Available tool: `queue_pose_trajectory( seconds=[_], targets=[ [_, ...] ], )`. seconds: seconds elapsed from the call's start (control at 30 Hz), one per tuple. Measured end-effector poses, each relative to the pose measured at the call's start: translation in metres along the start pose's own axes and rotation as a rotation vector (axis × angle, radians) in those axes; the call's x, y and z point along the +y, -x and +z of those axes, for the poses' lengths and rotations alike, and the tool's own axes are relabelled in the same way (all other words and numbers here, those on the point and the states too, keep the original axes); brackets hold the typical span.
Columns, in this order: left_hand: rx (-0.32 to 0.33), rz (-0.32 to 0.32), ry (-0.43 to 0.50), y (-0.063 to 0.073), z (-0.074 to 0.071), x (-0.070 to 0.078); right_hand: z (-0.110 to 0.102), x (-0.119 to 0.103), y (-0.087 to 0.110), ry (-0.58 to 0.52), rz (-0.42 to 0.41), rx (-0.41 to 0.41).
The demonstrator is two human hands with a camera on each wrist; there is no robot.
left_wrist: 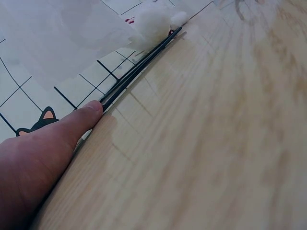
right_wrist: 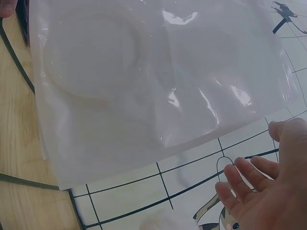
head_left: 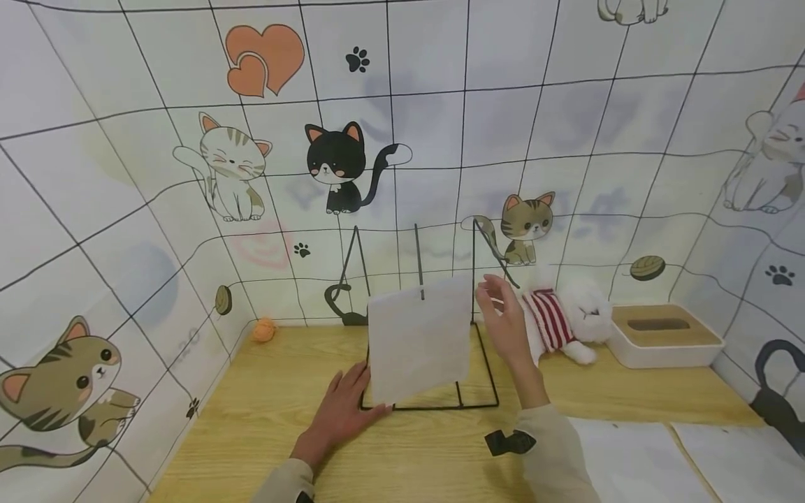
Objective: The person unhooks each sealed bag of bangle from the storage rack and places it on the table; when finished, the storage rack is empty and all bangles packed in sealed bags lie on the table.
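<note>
A white, translucent plastic bag hangs on the middle prong of a black wire rack standing on the table. In the right wrist view the bag's film looks glossy, and a faint round outline shows through it. My left hand rests at the rack's front left corner, its thumb pressing the bottom wire in the left wrist view. Beside the bag's upper right edge, my right hand is raised with loosely bent fingers and nothing in them. A narrow gap separates it from the bag.
Behind my right hand lies a white plush toy in red stripes. A white box with a wooden lid stands at the back right, white sheets at the front right. An orange ball sits at the back left.
</note>
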State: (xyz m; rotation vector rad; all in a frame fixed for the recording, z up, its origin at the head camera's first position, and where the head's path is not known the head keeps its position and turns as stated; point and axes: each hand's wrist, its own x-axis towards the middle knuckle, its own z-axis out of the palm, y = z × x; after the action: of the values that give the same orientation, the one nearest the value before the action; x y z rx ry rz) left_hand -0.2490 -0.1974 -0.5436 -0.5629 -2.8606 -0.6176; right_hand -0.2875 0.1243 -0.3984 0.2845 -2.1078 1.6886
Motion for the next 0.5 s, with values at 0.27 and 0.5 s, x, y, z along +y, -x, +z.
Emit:
queue_pose_trajectory(
  seconds=[0.27, 0.5],
  targets=[
    [0.051, 0.035, 0.008, -0.0002, 0.0008, 0.0001, 0.0043, -0.0011, 0.0001, 0.082, 0.032, -0.085],
    [0.035, 0.034, 0.026, -0.0002, -0.001, 0.0, 0.004, -0.0086, 0.004, 0.088, -0.022, -0.008]
  ],
)
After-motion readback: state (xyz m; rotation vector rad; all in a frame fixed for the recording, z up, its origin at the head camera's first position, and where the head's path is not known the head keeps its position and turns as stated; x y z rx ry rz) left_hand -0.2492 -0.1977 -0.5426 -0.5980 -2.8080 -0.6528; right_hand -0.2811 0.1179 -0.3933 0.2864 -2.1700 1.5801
